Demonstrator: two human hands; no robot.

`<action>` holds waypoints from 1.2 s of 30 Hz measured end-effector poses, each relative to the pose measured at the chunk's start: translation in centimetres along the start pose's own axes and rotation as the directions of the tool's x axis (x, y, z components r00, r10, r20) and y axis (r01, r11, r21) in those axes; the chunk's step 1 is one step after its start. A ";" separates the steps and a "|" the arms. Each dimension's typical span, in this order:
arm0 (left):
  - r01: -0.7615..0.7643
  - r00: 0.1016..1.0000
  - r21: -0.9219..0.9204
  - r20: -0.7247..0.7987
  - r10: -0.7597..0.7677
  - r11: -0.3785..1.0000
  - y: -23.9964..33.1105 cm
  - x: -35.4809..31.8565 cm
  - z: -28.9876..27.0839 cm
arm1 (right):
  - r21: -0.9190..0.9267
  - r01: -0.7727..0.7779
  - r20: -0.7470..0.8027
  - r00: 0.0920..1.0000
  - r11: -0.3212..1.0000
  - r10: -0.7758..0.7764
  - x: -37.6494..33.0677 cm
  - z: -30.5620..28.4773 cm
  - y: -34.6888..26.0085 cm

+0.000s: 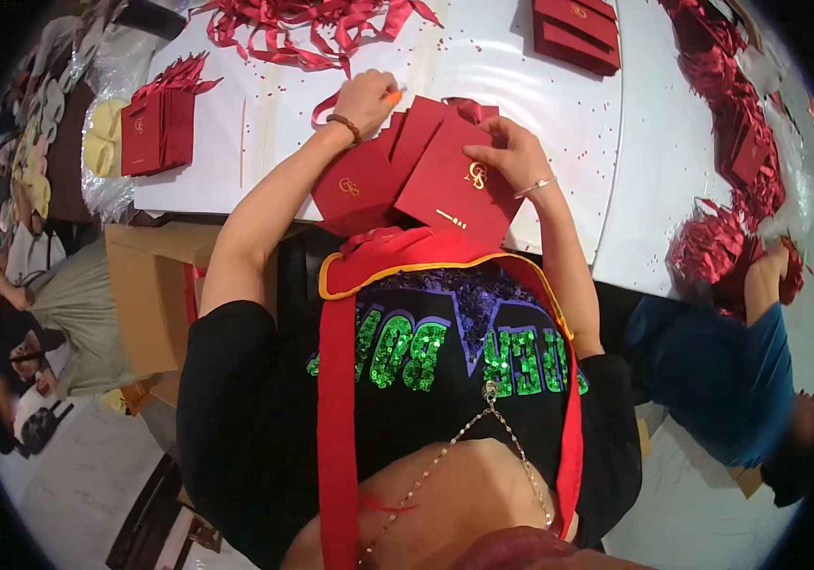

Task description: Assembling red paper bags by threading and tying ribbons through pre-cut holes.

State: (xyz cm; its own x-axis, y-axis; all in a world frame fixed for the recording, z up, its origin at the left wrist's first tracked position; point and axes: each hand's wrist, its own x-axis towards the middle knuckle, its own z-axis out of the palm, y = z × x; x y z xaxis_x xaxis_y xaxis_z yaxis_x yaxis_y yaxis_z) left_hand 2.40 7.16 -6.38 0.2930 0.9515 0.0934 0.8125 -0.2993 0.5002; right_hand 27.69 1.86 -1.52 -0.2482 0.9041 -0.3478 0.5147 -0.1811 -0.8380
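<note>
My right hand [513, 160] grips the upper right edge of a red paper gift bag [454, 185] with a gold emblem, thumb on its front face. Under and left of it lie more red bags [354, 185], fanned out at the table's near edge. A red ribbon [471, 108] shows at the held bag's top. Beyond the fanned bags, my left hand [367, 100] has its fingers curled together, with a small orange piece [392, 98] at a fingertip. What those fingers pinch is too small to make out. A red ribbon loop [324, 111] lies beside that hand.
Loose red ribbons [312, 33] heap at the table's far side. Stacks of red bags stand at the left [155, 133] and far right [576, 36]. More ribboned bags [749, 142] line the right edge, near a co-worker's arm [763, 285]. A cardboard box [145, 294] stands below left.
</note>
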 end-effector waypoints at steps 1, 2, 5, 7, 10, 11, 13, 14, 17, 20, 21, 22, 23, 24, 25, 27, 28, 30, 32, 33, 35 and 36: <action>0.121 0.992 -0.176 -0.004 -0.124 0.977 0.2 0.0 -0.1 | 0.011 0.011 0.015 1.000 1.000 -0.011 0.2 -0.1 0.4; 0.231 0.971 -0.345 0.018 -0.240 0.909 1.2 0.3 -1.0 | 0.097 0.015 0.008 1.000 0.995 -0.016 0.6 0.1 1.6; 0.160 0.986 -0.481 0.113 -0.120 0.862 4.6 0.2 -4.3 | 0.079 -0.009 0.015 1.000 0.997 0.008 0.2 -0.3 0.1; 0.132 0.979 -0.545 0.201 -0.023 0.828 7.3 -0.4 -4.8 | 0.045 -0.023 0.004 1.000 0.999 0.023 0.3 -0.5 0.6; -0.022 0.979 -0.517 0.162 0.123 0.856 9.6 -1.5 -4.1 | 0.025 0.006 -0.007 1.000 1.000 -0.006 0.2 -0.6 -0.5; -0.023 0.978 -0.516 0.165 0.126 0.856 9.8 -1.6 -3.8 | 0.021 0.013 -0.012 1.000 1.000 -0.013 -0.1 -0.7 -1.0; -0.003 0.979 -0.415 0.183 0.087 0.910 10.1 -1.8 -3.5 | 0.020 0.018 -0.021 1.000 1.000 -0.018 -0.2 -0.6 -0.9; 0.010 0.979 -0.389 0.193 0.070 0.921 10.5 -1.8 -3.6 | 0.043 0.040 -0.029 0.999 0.998 -0.039 -0.3 -0.5 -0.5; -0.069 0.984 -0.327 0.133 0.118 0.943 10.8 -1.9 -2.7 | 0.054 0.049 -0.038 0.998 0.997 -0.047 -0.4 -0.5 -0.3; -0.057 0.984 -0.305 0.142 0.105 0.951 11.0 -1.9 -2.6 | 0.066 0.032 -0.022 0.999 0.997 -0.031 -0.8 -0.6 -0.8; -0.059 0.984 -0.304 0.142 0.107 0.951 11.0 -1.9 -2.6 | 0.089 0.025 -0.011 1.000 0.996 -0.024 -0.9 -0.6 -0.9; -0.048 0.983 -0.308 0.157 0.100 0.950 11.0 -1.8 -2.6 | 0.091 0.026 -0.013 1.000 0.996 -0.025 -0.9 -0.6 -0.8; -0.037 0.981 -0.313 0.172 0.094 0.949 11.0 -1.8 -2.6 | 0.091 0.019 0.006 1.000 0.996 -0.020 -0.8 -0.6 -0.6; -0.039 0.980 -0.312 0.172 0.097 0.949 11.0 -1.8 -2.6 | 0.090 0.012 0.025 1.000 0.996 -0.014 -0.8 -0.5 -0.5; -0.057 0.983 -0.302 0.152 0.107 0.952 11.0 -1.8 -2.4 | 0.091 0.012 0.023 1.000 0.996 -0.015 -0.8 -0.5 -0.4; -0.074 0.984 -0.291 0.134 0.117 0.954 11.3 -1.8 -2.5 | -0.022 0.050 -0.028 0.998 0.999 -0.051 -0.8 -0.4 -0.5; -0.081 0.985 -0.278 0.123 0.119 0.957 11.7 -1.8 -2.5 | -0.021 0.050 -0.029 0.998 0.999 -0.050 -0.8 -0.4 -0.7; -0.085 0.987 -0.265 0.112 0.118 0.961 11.9 -1.8 -2.6 | -0.053 0.023 -0.025 0.999 0.998 -0.024 -1.1 -0.6 -1.4; -0.136 0.980 -0.277 0.101 0.170 0.951 11.8 -1.8 -2.7 | -0.052 0.016 -0.027 0.999 0.998 -0.018 -1.2 -0.4 -1.3; -0.138 0.980 -0.276 0.100 0.171 0.951 11.8 -1.6 -2.9 | -0.052 0.009 -0.030 0.999 0.999 -0.011 -1.2 -0.4 -1.3; -0.073 0.967 -0.261 0.218 0.133 0.962 11.8 -1.4 -3.3 | -0.085 0.053 -0.064 0.996 0.995 -0.059 -1.3 -0.1 -1.1; -0.074 0.967 -0.261 0.218 0.134 0.963 11.8 -1.3 -3.3 | -0.119 0.095 -0.095 0.990 0.988 -0.106 -1.4 0.1 -1.1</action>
State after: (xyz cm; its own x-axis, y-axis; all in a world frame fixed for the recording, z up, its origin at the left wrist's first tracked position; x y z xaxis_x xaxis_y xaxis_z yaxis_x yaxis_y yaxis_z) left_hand 9.90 2.66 2.26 0.5016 0.8646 -0.0302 0.6290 -0.3405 0.6988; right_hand 27.43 0.78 -0.15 -0.2224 0.9509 -0.2154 0.5830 -0.0474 -0.8111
